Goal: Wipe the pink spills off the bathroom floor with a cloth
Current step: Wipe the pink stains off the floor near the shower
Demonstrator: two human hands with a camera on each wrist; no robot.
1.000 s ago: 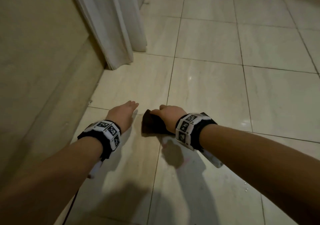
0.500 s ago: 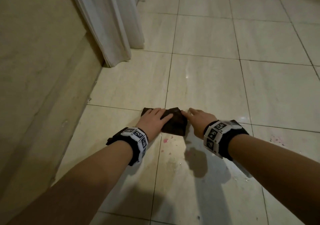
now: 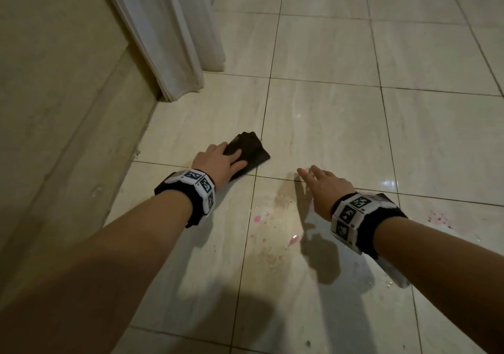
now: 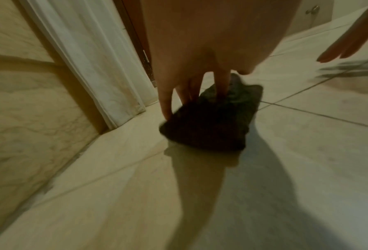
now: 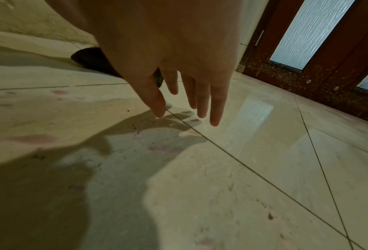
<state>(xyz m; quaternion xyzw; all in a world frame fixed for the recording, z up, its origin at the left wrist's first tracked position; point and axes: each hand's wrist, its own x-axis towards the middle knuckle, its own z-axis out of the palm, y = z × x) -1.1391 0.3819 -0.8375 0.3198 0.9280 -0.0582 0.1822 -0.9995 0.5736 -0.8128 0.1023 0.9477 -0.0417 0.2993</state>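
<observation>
Left hand (image 3: 215,161): fingers (image 4: 222,84) spread flat, pressing dark folded cloth (image 3: 252,153) to floor (image 3: 341,141) near white door frame (image 3: 174,53). Right hand (image 3: 326,187): fingers (image 5: 216,108) straight, loosely apart, holding nothing, just above tile. Pink spills (image 3: 257,219): between forearms, nearer than cloth; more at right (image 3: 439,218).

Glossy cream floor tiles (image 3: 327,141) with dark grout lines. Beige marble wall (image 3: 54,81) along the left edge; white door frame (image 3: 163,40) meets it. Brown door with frosted panes (image 5: 307,33) at far right corner.
</observation>
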